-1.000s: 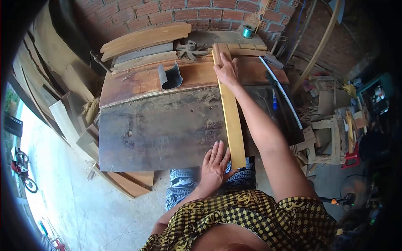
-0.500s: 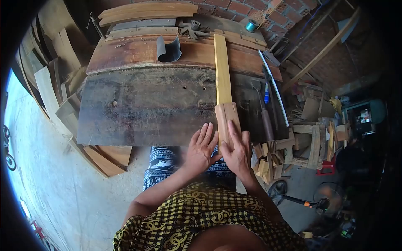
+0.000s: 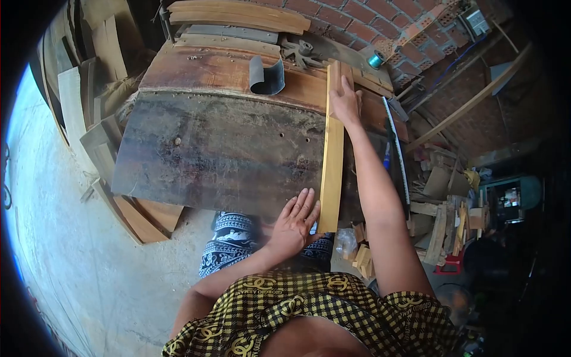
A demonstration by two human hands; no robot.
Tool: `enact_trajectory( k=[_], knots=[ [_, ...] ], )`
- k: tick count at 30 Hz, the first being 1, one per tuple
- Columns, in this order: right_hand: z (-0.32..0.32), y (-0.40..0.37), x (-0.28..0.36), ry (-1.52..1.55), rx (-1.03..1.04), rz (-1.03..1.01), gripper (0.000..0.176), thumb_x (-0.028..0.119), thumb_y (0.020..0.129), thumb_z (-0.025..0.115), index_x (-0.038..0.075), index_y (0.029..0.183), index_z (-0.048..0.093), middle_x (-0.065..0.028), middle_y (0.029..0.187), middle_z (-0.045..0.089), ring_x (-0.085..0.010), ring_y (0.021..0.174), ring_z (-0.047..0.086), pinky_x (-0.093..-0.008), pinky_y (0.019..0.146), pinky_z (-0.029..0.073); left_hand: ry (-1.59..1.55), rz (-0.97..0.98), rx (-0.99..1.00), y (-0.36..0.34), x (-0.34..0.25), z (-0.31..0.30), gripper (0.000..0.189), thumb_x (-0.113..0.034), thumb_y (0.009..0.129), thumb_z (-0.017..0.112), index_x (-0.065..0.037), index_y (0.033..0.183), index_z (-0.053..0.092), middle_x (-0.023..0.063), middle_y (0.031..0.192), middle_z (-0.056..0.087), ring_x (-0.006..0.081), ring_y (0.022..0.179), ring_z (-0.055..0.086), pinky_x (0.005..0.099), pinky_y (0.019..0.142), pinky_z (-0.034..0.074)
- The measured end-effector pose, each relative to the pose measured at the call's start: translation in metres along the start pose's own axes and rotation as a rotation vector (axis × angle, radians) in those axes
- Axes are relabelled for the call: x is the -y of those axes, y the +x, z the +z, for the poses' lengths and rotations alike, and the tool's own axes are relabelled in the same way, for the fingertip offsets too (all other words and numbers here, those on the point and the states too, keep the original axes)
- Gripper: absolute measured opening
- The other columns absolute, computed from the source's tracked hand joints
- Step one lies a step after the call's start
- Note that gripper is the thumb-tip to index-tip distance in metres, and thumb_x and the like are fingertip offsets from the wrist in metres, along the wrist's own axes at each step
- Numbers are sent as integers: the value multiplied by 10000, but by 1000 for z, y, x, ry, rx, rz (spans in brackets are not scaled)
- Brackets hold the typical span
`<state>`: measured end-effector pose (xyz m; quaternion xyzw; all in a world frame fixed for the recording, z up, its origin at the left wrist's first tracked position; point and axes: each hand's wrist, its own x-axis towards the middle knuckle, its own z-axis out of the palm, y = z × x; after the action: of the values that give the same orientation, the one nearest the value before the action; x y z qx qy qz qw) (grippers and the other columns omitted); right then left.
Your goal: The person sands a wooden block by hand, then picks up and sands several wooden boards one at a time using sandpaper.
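Observation:
A long yellowish wood strip (image 3: 332, 172) lies lengthwise away from me across a dark, worn board (image 3: 226, 149). At the strip's far end sits a brownish wooden block (image 3: 336, 72), gripped by my right hand (image 3: 347, 102) with the arm stretched out. My left hand (image 3: 295, 221) lies with its fingers extended, fingertips on the board's front edge, right beside the near end of the strip. A curled grey sheet, like sandpaper (image 3: 266, 80), stands on the reddish plank behind.
Right of the strip lie a white-edged ruler (image 3: 397, 149) and a blue marker (image 3: 386, 156). At the back are a metal star-shaped part (image 3: 303, 52), a spool of teal thread (image 3: 375, 60) and stacked planks (image 3: 238, 16). Wood offcuts (image 3: 437, 229) are piled to the right.
My right hand has slid the wooden block from the strip's near end to its far end. The left hand stays by the near end. The view has shifted slightly.

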<state>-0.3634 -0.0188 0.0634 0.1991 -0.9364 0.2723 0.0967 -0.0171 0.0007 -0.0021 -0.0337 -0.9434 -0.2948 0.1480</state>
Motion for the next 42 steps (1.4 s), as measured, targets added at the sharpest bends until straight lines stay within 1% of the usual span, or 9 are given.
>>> enact_trajectory(
  k=[6,10,14,18,23,28,34,38,42],
  knots=[
    [-79,-191,9,-77,186,-154,664,271,862,631,162,1489,442,-241,1006,509,-446,941,574,-494,840,488,-47,-5,-45,-1,0,1,792,-480,842,683,-26,1448,450,229,1567,316,341,1481,268,450,1192,215],
    [-112,-293,13,-37,201,-81,691,174,823,687,117,1474,461,-210,1014,502,-396,946,586,-447,797,512,-59,-10,-38,-1,1,-1,774,-467,848,676,-24,1443,451,234,1567,313,345,1479,272,454,1192,216],
    [-99,-260,6,-5,138,-171,702,172,811,692,141,1475,465,-200,1030,505,-387,960,585,-450,820,509,-66,39,-20,3,2,-5,760,-411,831,688,39,1403,471,285,1533,336,388,1456,304,461,1180,254],
    [-46,-107,-4,-68,78,-86,690,267,837,678,191,1487,460,-228,1001,520,-386,955,598,-446,872,482,-22,1,87,4,3,-2,756,-468,889,643,-7,1447,426,258,1575,278,369,1489,242,466,1193,202],
    [10,37,-13,-81,-15,7,739,389,823,626,202,1508,423,-343,1254,502,-467,1177,527,-471,1039,426,-21,13,52,4,3,-1,778,-470,887,641,-13,1470,403,256,1584,259,370,1492,233,465,1191,206],
    [-14,0,1,-72,25,-24,742,382,828,601,201,1519,397,-366,1315,468,-490,1241,488,-491,1037,436,-4,-3,-6,2,0,-1,764,-463,854,686,-17,1431,463,243,1567,305,354,1483,259,457,1186,219],
    [-80,-185,3,-64,167,-72,698,305,861,661,272,1509,404,-275,1064,516,-462,1025,590,-500,894,484,26,-3,-22,1,-2,2,764,-460,836,705,-26,1423,479,231,1566,312,344,1481,262,459,1178,227],
    [-113,-292,-6,-6,145,-151,735,197,820,698,189,1502,426,-235,1035,508,-420,958,583,-478,834,491,44,19,-70,1,-2,2,753,-439,811,734,-27,1399,505,230,1541,360,341,1462,311,469,1166,251],
    [-104,-259,3,24,162,-103,740,202,813,691,188,1503,424,-227,1049,511,-419,965,581,-484,834,492,53,29,-73,3,-2,0,757,-435,801,750,-27,1392,512,238,1531,374,353,1449,336,478,1154,274]
  ],
)
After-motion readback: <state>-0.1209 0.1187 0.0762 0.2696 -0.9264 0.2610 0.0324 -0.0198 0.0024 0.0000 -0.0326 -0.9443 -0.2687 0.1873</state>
